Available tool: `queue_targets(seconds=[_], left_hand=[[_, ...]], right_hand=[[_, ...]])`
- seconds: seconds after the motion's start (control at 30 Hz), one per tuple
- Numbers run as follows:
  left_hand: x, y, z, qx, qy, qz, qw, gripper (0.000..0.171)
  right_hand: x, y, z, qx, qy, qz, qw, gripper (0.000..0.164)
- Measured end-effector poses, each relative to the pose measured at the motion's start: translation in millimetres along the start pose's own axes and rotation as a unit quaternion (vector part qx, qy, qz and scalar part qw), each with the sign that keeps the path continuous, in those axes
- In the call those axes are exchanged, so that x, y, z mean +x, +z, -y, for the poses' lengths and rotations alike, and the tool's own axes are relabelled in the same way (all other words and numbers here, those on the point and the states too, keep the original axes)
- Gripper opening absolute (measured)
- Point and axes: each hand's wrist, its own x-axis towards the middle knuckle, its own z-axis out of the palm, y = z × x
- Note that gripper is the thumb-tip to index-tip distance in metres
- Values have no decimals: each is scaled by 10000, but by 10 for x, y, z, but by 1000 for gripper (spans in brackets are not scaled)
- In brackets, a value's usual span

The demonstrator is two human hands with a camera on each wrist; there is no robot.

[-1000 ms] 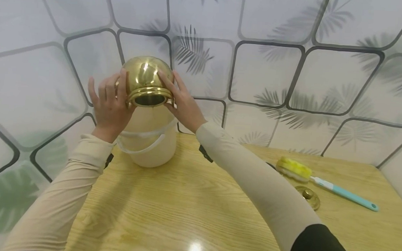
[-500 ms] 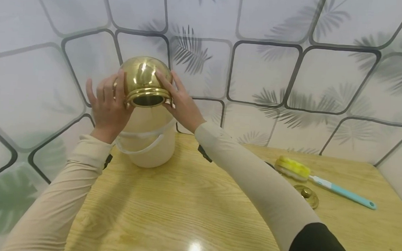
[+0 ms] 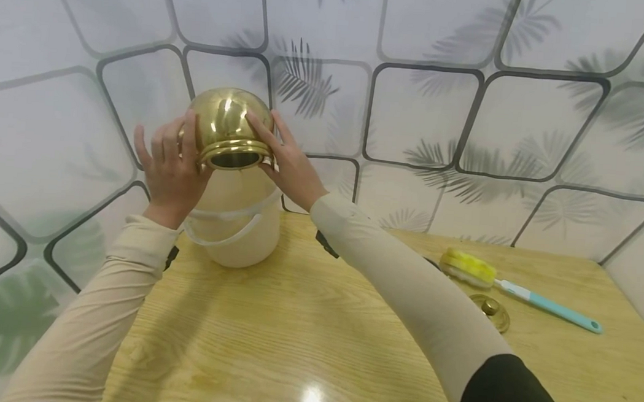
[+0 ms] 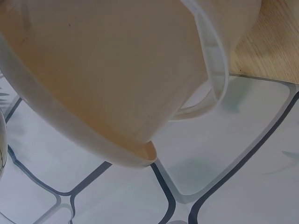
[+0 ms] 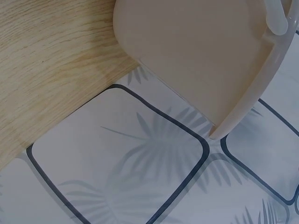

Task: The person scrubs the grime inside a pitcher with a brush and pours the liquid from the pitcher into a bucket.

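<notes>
Both hands hold a shiny round brass pot point(image 3: 232, 115) over a cream plastic bucket point(image 3: 244, 239). The pot is tipped so that its dark, ringed mouth faces down and toward me. My left hand point(image 3: 171, 167) grips its left side, the little finger sticking out. On the other side, my right hand point(image 3: 291, 165) holds it with fingers spread over the curved wall and the thumb near the rim. The left wrist view looks into the bucket point(image 4: 117, 70) past its rim; the right wrist view has the bucket's outer wall point(image 5: 187, 56). Neither wrist view shows the hands.
A brass lid point(image 3: 490, 311) with a knob lies on the wooden table point(image 3: 269, 333) at the right, partly behind the right sleeve. Next to it lies a yellow sponge brush point(image 3: 468, 268) with a blue-and-white handle. A patterned wall point(image 3: 426, 121) rises behind the bucket.
Hardly anything differs. The pot and both hands sit very slightly further left in the view, and the whole scene shifts a little with the camera. Both hands keep their hold.
</notes>
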Motion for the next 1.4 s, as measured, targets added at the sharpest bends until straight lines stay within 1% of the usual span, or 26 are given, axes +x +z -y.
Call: queue_targets(seconds=[0.17,0.4,0.6,1.03,1.4], left_hand=[[12,-17,-3,-14,-50,88,9999,48],[37,-52,-9,-99,-294,307,9990,50],[39,-64,-19,-20,-423,378,9984,50],[46,-75,-5,61,-433,490,9978,52],[43,-70,-7,2,-406,417,9983,54]], right_hand=[[2,5,0,20,-16,-35,10000,65],[-2,10,16,48,-54,-68,10000,64],[-10,36,13,15,-142,-171,9998,61],[-12,47,26,-47,-127,-116,9998,60],[-22,48,15,-12,-131,-46,9999,61]])
